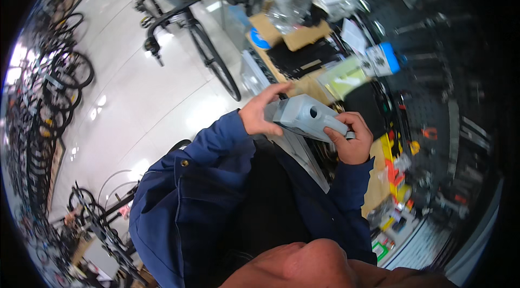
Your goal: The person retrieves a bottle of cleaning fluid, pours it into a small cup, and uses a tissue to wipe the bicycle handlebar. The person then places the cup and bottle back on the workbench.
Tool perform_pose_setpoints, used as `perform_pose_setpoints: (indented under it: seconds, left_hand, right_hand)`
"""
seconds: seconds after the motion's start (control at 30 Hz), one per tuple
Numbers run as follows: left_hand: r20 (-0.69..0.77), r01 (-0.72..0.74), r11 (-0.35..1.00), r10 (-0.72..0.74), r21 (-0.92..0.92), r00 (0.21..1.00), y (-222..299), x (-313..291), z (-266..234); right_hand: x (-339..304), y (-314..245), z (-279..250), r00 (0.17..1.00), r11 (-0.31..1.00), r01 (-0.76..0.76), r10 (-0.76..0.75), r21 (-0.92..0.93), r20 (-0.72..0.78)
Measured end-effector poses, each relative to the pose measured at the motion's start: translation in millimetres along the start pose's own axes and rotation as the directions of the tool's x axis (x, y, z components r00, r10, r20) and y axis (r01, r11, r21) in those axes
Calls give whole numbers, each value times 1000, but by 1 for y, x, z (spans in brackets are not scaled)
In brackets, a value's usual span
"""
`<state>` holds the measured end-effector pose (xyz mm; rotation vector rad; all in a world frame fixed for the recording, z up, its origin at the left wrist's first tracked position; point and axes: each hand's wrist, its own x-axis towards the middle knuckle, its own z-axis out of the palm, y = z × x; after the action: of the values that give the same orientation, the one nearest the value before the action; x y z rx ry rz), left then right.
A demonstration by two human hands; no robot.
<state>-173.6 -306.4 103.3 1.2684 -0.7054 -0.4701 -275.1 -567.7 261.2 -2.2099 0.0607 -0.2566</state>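
Note:
In front of my chest is a grey boxy plastic thing (299, 114) with rounded edges and a dark round spot on its upper face; its exact kind I cannot make out. My right hand (353, 139) grips its right end, thumb on top and fingers curled round the far side. At the other end, my left hand (264, 112) is spread with thumb and fingers apart around that end. Whether its palm touches the thing is hard to see. The thing is held in the air, tilted, by the near side of the cluttered workbench.
The workbench to my right carries an open cardboard box (306, 36), clear plastic bags (292, 3), a blue-and-white container (383, 59) and a yellow bin (391, 163). Tools hang on a dark pegboard (433, 87). A bicycle (208, 52) stands ahead; rows of bikes (49, 93) line the far left.

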Motion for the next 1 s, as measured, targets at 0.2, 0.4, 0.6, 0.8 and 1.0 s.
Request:
perform_pose_setpoints:
  seconds: [0.2, 0.4, 0.6, 0.8, 1.0]
  left_hand:
    - [-262, 207, 971, -170, 120, 950, 33, -20, -45]
    - [-461, -4, 935, -171, -354, 871, 32, -50, -88]
    - [-498, -36, 934, -156, -354, 853, 35, -73, -160]
    - [-535, 44, 977, -151, -208, 831, 33, -94, -225]
    - [-492, 187, 980, -131, 65, 861, 43, -102, -270]
  right_hand:
    - [95, -15, 70, 931, 957, 265, -285, 115, 228]
    - [164, -4, 149, 849, 940, 217, -315, 264, 424]
    - [195, -12, 240, 750, 945, 193, -315, 264, 582]
    - [215, -49, 292, 709, 979, 146, -202, 140, 676]
    - [206, -56, 323, 755, 966, 146, -248, 213, 607]
